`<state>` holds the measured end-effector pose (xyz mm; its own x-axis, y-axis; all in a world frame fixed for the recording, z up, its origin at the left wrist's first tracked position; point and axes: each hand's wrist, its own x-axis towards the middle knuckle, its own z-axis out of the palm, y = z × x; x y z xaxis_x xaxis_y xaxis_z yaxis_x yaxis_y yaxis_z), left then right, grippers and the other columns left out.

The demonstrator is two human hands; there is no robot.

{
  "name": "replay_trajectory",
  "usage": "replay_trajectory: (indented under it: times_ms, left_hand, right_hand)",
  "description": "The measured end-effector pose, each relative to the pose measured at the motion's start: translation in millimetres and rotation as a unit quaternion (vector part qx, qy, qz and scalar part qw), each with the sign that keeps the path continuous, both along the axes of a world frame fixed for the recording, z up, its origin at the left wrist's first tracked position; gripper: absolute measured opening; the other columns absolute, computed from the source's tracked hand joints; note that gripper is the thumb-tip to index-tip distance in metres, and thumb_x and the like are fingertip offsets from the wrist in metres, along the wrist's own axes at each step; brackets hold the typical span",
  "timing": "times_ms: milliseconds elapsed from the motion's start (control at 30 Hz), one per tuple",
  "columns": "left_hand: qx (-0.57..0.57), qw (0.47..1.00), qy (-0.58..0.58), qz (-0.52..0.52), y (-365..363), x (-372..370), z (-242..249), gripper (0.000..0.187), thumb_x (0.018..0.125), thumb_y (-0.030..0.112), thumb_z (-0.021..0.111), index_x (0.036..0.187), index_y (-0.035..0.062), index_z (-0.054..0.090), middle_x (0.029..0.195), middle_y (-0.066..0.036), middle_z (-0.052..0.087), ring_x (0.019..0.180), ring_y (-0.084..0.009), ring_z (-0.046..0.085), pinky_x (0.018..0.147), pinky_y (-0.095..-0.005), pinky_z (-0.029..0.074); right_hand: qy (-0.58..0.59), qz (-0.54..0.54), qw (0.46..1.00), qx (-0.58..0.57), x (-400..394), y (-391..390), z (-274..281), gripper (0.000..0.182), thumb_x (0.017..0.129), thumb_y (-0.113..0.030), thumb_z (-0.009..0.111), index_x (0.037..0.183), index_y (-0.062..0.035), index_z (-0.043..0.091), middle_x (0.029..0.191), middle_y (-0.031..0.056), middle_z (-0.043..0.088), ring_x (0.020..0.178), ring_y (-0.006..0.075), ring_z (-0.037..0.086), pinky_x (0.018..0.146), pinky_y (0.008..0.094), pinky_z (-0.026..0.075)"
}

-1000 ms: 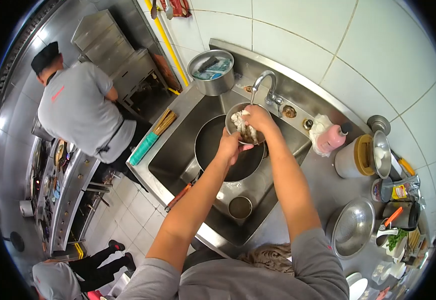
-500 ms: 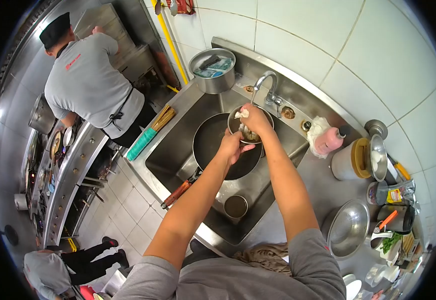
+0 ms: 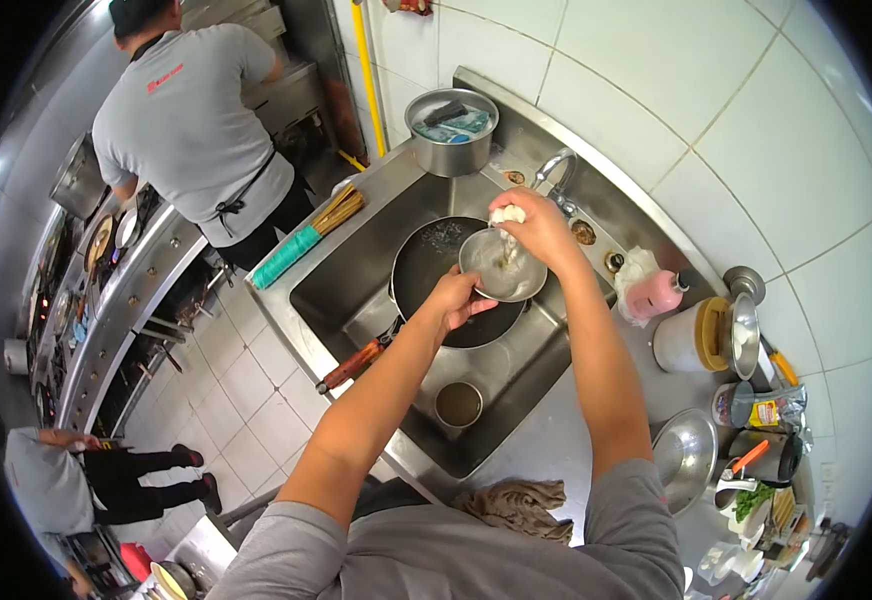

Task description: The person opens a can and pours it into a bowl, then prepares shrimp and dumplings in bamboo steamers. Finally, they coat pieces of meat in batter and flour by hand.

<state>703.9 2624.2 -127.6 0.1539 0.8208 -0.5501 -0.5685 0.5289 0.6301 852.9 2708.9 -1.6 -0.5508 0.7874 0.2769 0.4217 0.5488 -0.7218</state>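
Note:
My left hand (image 3: 456, 300) grips the near left rim of a small metal bowl (image 3: 514, 282), thumb at the edge and fingers beneath. Some cloudy liquid and pale bits show inside the bowl. Just above its far edge, my right hand (image 3: 541, 230) is closed around a clump of soft white pieces (image 3: 507, 214), with strands hanging toward the bowl. The bowl overlaps a dark wok (image 3: 421, 275) lying in the steel sink (image 3: 356, 270). Behind my right hand stands the curved faucet (image 3: 558, 165).
A small cup of murky liquid (image 3: 458, 405) sits in the sink. Around the rim are a bamboo brush (image 3: 306, 238), a metal pot (image 3: 453, 150) and a pink bottle (image 3: 654, 295). A metal basin (image 3: 684, 450) stands on the right counter. Two people (image 3: 191, 130) work at left.
My right hand has lifted the white pieces up out of the bowl, which shows more of its inside now. The view has shifted, and the nearer co-worker's raised hand has gone out of sight.

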Motion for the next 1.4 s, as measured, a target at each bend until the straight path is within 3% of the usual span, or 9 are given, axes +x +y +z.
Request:
replay_trajectory:
  times_ms: [333, 367, 467, 733, 900, 1000, 1033, 1200, 1400]
  left_hand:
    - [0.097, 0.978, 0.179, 0.044, -49, -12, 36, 0.066, 0.083, 0.0, 0.055, 0.144, 0.0076, 0.032, 0.114, -0.013, 0.058, 0.085, -0.0229, 0.065, 0.06, -0.0364, 0.062]
    - [0.114, 0.962, 0.243, 0.043, -54, -14, 31, 0.072, 0.082, -0.003, 0.054, 0.148, 0.0078, 0.028, 0.124, -0.019, 0.054, 0.1, -0.0308, 0.064, 0.076, -0.0416, 0.061]
    - [0.321, 0.751, 0.569, 0.091, -79, -26, 31, 0.076, 0.08, -0.004, 0.057, 0.15, 0.0064, 0.027, 0.142, -0.027, 0.038, 0.114, -0.0453, 0.055, 0.094, -0.046, 0.052]
    - [0.426, 0.593, 0.679, 0.075, -137, -78, 82, 0.08, 0.073, -0.011, 0.053, 0.147, 0.0143, 0.037, 0.145, -0.019, 0.037, 0.133, -0.0406, 0.039, 0.108, -0.0461, 0.04]
    - [0.29, 0.785, 0.51, 0.197, -160, -90, 41, 0.07, 0.081, -0.006, 0.045, 0.149, 0.0042, 0.027, 0.141, -0.027, 0.039, 0.129, -0.0392, 0.047, 0.096, -0.0436, 0.053]
    - [0.108, 0.98, 0.138, 0.097, -215, -104, 90, 0.067, 0.086, 0.0, 0.045, 0.15, 0.0107, 0.027, 0.133, -0.02, 0.048, 0.11, -0.0338, 0.061, 0.075, -0.0432, 0.062]
    - [0.114, 0.98, 0.129, 0.104, -228, -106, 85, 0.068, 0.087, 0.002, 0.045, 0.151, 0.0143, 0.024, 0.13, -0.017, 0.05, 0.096, -0.0314, 0.066, 0.058, -0.0411, 0.063]
    - [0.111, 0.984, 0.005, 0.142, -333, -143, 98, 0.068, 0.083, -0.003, 0.043, 0.148, 0.012, 0.027, 0.132, -0.018, 0.05, 0.1, -0.0328, 0.065, 0.065, -0.0449, 0.064]
    - [0.102, 0.933, 0.053, 0.342, -491, -184, 104, 0.065, 0.086, 0.002, 0.047, 0.146, 0.0119, 0.027, 0.131, -0.015, 0.051, 0.107, -0.0301, 0.063, 0.069, -0.0457, 0.063]
  right_hand:
    - [-0.142, 0.059, 0.988, -0.001, -20, -61, -115, 0.024, 0.076, -0.01, 0.073, 0.098, -0.0061, 0.065, 0.098, 0.0159, 0.064, 0.095, 0.0374, 0.061, 0.084, 0.0427, 0.049]
    - [-0.131, 0.062, 0.989, -0.009, -25, -67, -117, 0.024, 0.077, -0.011, 0.073, 0.099, -0.0052, 0.064, 0.099, 0.0165, 0.064, 0.093, 0.0374, 0.061, 0.083, 0.0422, 0.049]
    - [0.003, 0.036, 0.99, -0.133, -38, -85, -98, 0.026, 0.079, -0.013, 0.074, 0.101, -0.0029, 0.063, 0.096, 0.0175, 0.066, 0.09, 0.0347, 0.064, 0.08, 0.0391, 0.051]
    - [0.036, -0.028, 0.985, -0.169, -22, -144, -3, 0.021, 0.085, -0.012, 0.074, 0.1, -0.0039, 0.061, 0.089, 0.0028, 0.064, 0.081, 0.0112, 0.059, 0.075, 0.0288, 0.049]
    - [-0.009, 0.041, 0.976, -0.212, -43, -184, 55, 0.022, 0.085, -0.011, 0.074, 0.101, -0.0057, 0.061, 0.09, -0.0016, 0.061, 0.081, 0.007, 0.055, 0.07, 0.025, 0.048]
    - [-0.067, 0.099, 0.955, -0.27, -78, -205, 82, 0.025, 0.084, -0.014, 0.076, 0.102, -0.0064, 0.061, 0.092, -0.0026, 0.06, 0.084, 0.0068, 0.056, 0.072, 0.0248, 0.049]
    - [-0.069, 0.132, 0.958, -0.247, -94, -209, 78, 0.025, 0.084, -0.015, 0.076, 0.103, -0.0066, 0.061, 0.092, -0.0026, 0.06, 0.084, 0.0075, 0.056, 0.072, 0.0254, 0.049]
    - [-0.042, 0.151, 0.986, 0.054, -173, -264, 55, 0.036, 0.081, -0.015, 0.077, 0.111, -0.0026, 0.064, 0.095, 0.0039, 0.064, 0.083, 0.0134, 0.06, 0.076, 0.0292, 0.051]
    - [-0.165, 0.372, 0.908, 0.099, -245, -402, 65, 0.015, 0.083, -0.01, 0.07, 0.093, 0.0004, 0.067, 0.084, 0.0162, 0.063, 0.077, 0.0315, 0.062, 0.074, 0.0385, 0.05]
